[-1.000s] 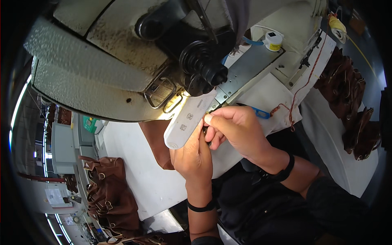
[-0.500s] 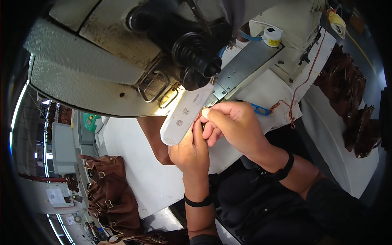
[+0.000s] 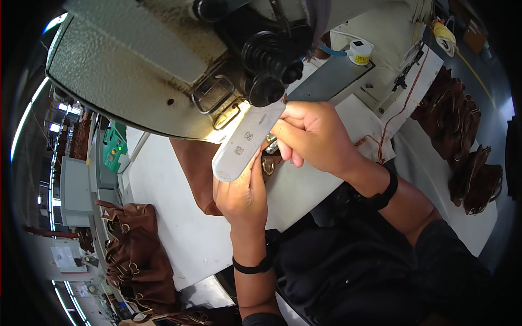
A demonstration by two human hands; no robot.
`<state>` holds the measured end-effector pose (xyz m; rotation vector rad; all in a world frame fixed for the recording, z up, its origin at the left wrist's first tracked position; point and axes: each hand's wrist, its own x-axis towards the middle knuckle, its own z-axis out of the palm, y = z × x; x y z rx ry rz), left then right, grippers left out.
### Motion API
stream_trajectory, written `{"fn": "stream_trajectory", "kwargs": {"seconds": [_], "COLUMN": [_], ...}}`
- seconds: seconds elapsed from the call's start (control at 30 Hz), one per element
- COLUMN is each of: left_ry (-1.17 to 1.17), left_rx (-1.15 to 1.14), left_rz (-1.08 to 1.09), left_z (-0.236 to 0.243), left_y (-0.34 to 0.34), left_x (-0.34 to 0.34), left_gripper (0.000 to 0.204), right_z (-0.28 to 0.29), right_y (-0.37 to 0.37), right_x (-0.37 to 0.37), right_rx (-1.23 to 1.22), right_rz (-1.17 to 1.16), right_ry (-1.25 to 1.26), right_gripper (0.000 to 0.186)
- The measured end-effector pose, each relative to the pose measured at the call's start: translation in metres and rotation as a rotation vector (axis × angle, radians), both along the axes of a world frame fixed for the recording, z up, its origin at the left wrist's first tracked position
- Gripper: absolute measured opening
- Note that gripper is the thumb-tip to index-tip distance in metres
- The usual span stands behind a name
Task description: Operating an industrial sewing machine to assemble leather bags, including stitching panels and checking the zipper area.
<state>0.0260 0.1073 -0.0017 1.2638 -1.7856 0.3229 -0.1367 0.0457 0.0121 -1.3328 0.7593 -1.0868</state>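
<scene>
A sewing machine head (image 3: 136,76) with black fittings and a lit underside overhangs a pale grey rounded strip (image 3: 244,146) with printed marks. Beneath these, a brown leather piece (image 3: 193,179) lies on the white worktop, with a brass-coloured ring (image 3: 267,166) showing. My left hand (image 3: 239,198) is closed on the leather piece, its fingertips partly hidden by the strip. My right hand (image 3: 310,136) is closed in a pinch at the strip's upper right edge, beside shiny metal; what it holds is hidden.
Brown leather bags pile at lower left (image 3: 130,250) and on the right (image 3: 446,114). A green case (image 3: 114,146) stands at left. The white worktop (image 3: 157,206) carries a metal plate (image 3: 331,81), a white round container (image 3: 359,51) and a red cord (image 3: 397,103).
My right hand has moved up along the strip's edge. My left hand sits higher and further left. The brass-coloured ring now shows between my hands.
</scene>
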Motion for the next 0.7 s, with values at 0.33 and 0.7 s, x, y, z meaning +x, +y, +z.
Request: {"fn": "stream_trajectory", "kwargs": {"seconds": [0.33,0.7], "left_ry": [-0.029,-0.165], "left_rx": [0.066,0.114], "left_rz": [-0.018,-0.032], "left_z": [0.005,0.015], "left_y": [0.000,-0.001], "left_x": [0.010,0.013], "left_gripper": [0.014,0.013], "right_z": [-0.002,-0.007], "right_y": [0.002,0.002], "right_x": [0.002,0.003], "right_rx": [-0.042,-0.032], "right_rz": [-0.020,-0.013], "right_ry": [0.023,-0.016], "right_gripper": [0.018,0.021]}}
